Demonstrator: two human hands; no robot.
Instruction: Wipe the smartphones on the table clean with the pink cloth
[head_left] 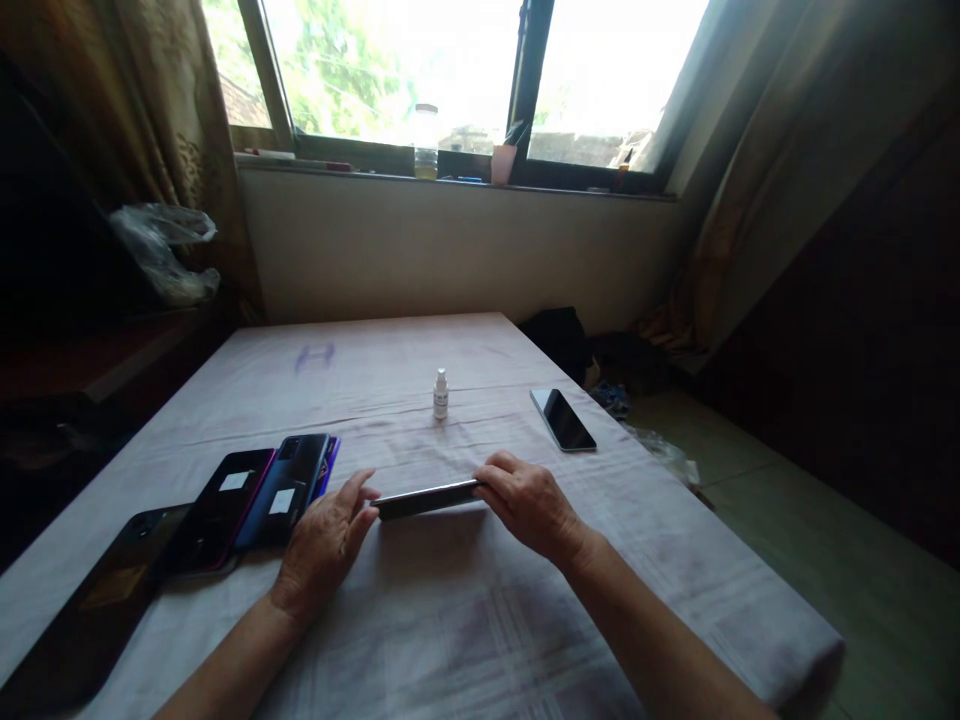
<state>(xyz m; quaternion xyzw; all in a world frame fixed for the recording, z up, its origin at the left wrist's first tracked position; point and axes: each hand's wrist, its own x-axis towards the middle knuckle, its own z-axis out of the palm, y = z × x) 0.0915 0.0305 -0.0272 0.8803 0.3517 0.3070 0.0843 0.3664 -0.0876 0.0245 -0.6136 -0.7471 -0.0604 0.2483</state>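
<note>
We are gripping a phone (426,498) by its ends, left hand (324,545) and right hand (529,503), just before the dropper bottle (441,394).

We see left grip (324,545) and right grip (529,500) holding a dark phone (426,498) by its ends, on edge; small white bottle (441,394) behind that phone, overlapping phones (247,500) left of it, lone handset (564,419) behind-right.

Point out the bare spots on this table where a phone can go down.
Free: the near cloth below the held phone, between left hand and right hand; the far stretch behind the small bottle; the gap between bottle and the lone phone. Crowded: the left side, where overlapping phones lie.
</note>
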